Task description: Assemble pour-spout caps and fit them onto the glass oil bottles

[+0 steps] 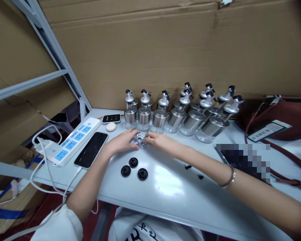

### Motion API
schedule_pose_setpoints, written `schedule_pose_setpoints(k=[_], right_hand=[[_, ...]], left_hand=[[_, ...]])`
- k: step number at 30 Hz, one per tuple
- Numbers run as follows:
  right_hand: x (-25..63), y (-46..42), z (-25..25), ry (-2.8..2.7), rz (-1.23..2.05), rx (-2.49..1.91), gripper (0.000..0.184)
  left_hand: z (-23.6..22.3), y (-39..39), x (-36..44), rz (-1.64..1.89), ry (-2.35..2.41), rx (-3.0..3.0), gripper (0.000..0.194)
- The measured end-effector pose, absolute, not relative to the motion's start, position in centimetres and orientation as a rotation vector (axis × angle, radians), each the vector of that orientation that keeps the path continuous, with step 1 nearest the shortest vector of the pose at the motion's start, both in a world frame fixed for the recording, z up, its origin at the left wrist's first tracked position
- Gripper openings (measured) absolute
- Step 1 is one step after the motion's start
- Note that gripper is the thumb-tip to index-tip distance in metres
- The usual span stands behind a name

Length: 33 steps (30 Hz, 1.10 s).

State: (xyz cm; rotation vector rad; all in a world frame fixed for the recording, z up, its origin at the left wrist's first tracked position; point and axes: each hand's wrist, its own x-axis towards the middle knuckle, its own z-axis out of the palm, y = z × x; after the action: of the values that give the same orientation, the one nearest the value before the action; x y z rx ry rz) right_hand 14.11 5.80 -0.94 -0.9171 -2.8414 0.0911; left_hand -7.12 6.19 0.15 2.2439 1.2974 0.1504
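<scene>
Cardboard (140, 50) backs a pale bench (115, 191), where small silvery parts (139, 140) lie in a cluster between both hands, bottles (159, 120) beyond them, black round pieces (133, 162) nearer the body. The left hand's (122, 141) grip is parted, thumb and fingers spread around the cluster's left side; the right hand's (158, 140) fingertips meet its right edge, neither hand clearly nearer, though whether they pinch a part, or how its long axis runs, I cannot tell.

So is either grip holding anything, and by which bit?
The left grip and right grip seem to hold silver parts; by which bit cannot be told.
</scene>
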Motion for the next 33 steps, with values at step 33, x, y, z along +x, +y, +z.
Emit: schedule_pose_setpoints(k=[33], right_hand=[[20.5,-0.3,1.4,-2.271,0.342,-0.899,0.01]], left_hand=[[-3.3,-1.3,-3.5,0.638,0.988,2.611,0.021]])
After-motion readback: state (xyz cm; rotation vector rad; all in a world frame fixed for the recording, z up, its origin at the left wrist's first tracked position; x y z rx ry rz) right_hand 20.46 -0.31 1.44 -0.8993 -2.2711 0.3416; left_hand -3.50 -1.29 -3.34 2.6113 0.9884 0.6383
